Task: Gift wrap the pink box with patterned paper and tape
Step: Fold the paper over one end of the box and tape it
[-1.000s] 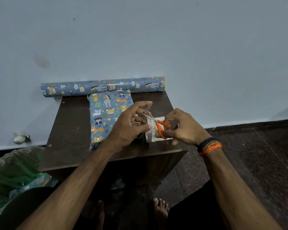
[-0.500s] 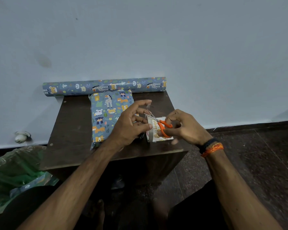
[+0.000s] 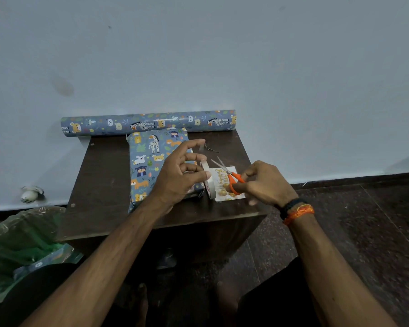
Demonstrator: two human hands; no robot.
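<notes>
Your left hand (image 3: pixel 175 178) is hovering over the right edge of the wrapped box (image 3: pixel 149 161), fingers curled, middle fingers holding the tape roll (image 3: pixel 208 180) standing on edge; index finger and thumb are arching up, and a short strip of tape seems to be hanging at the index tip, too faint to confirm. Your right hand (image 3: pixel 265 182) is gripping the orange-handled scissors (image 3: pixel 229 174), fingers through the loops, blades slightly parted and pointing up-left toward the roll. The box is lying flat mid-table (image 3: pixel 104 185), already covered in animal-print paper, just in front of the paper roll (image 3: pixel 149 122) against the wall. A birthday card (image 3: pixel 222 185) is lying under the scissors. A green bag (image 3: pixel 17 241) is sitting lower left.
</notes>
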